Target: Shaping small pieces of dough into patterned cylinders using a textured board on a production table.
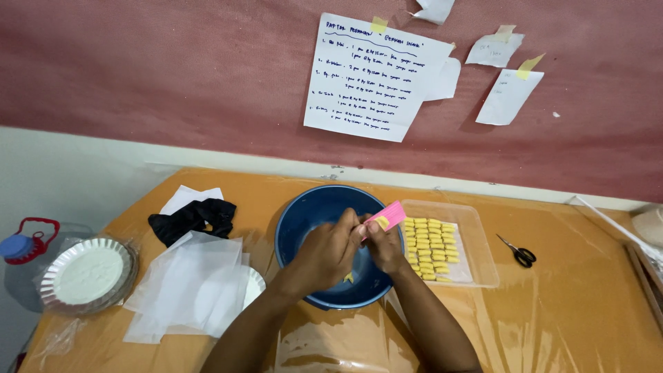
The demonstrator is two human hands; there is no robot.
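Observation:
Both my hands are together over a dark blue bowl (pixel 304 215) at the table's middle. My right hand (pixel 384 247) grips a pink flat scraper (pixel 391 214) that carries a bit of yellow dough at its edge. My left hand (pixel 330 250) pinches at that dough with its fingertips, right against the scraper. A small scrap of yellow dough (pixel 349 278) lies in the bowl under my hands. Just right of the bowl, a clear plastic tray (pixel 480 238) holds several rows of small yellow dough pieces (pixel 431 247).
Sheets of white paper (pixel 186 283) and a black cloth (pixel 193 215) lie left of the bowl. A foil pie tin (pixel 86 273) sits at the far left, near a red-handled jug (pixel 27 242). Scissors (pixel 519 253) lie right of the tray. Paper notes hang on the wall.

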